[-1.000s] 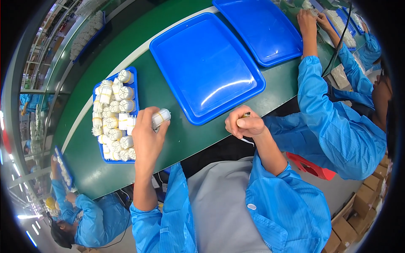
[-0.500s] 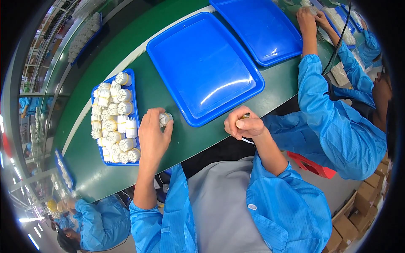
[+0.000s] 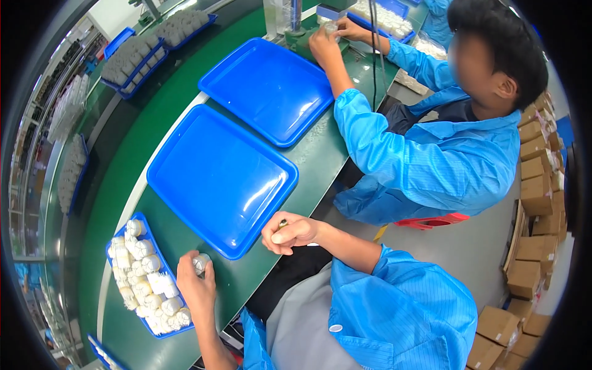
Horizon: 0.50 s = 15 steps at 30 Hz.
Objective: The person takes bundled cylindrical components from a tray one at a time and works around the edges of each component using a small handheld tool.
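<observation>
Left hand (image 3: 197, 280) grips a white bundle (image 3: 200, 263); fingers hide part of it, bench (image 3: 237, 271) contact unclear. Right hand (image 3: 288, 233) is closed on a small object (image 3: 283, 223), mostly covered, kind uncertain, near the bench edge. Green surface separates left hand from large blue tray (image 3: 216, 179). Smaller blue tray (image 3: 161, 254) holds heaped white cylinders (image 3: 143, 248).

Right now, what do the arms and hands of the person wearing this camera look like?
They are human, not mechanical. The left hand and right hand are bare, with no gloves, and the forearms are uncovered too. On the right, a loose, wrinkled, bright blue sleeve ends near the elbow; on the left, no sleeve shows clearly.
</observation>
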### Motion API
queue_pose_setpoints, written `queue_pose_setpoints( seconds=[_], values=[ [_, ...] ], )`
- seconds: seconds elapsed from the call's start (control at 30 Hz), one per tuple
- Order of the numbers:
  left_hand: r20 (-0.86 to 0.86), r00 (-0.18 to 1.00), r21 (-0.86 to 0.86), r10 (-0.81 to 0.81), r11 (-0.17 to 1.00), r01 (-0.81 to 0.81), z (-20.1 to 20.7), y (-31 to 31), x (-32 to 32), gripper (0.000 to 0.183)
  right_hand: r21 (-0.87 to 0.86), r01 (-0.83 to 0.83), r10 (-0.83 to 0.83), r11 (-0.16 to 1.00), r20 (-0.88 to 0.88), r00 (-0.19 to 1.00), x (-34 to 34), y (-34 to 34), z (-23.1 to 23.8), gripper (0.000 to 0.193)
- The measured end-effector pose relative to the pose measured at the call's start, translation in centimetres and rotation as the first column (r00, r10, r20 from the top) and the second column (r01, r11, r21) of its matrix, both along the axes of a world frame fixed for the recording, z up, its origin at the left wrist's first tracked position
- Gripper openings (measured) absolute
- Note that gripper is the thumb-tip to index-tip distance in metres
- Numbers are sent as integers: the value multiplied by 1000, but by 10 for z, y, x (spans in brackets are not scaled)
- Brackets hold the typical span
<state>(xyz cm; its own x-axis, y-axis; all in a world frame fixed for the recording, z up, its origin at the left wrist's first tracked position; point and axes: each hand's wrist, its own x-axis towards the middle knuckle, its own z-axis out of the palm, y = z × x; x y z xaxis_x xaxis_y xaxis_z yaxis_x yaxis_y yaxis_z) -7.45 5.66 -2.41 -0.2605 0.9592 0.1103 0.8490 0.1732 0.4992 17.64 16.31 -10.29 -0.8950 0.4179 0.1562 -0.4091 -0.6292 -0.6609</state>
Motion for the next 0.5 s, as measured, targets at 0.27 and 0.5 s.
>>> queue_pose_setpoints(
  seconds=[0.27,0.5],
  values=[
    [117,992,-65,54,997,-47,-2,-4,-2,32,6,33,-33,999,-33,999,-3,-6,-5,29],
    [13,1000,-49,2,999,-1,-10,-10,-16,32,-18,23,-22,1000,31,999,-8,-4,-1,30]
  ],
)
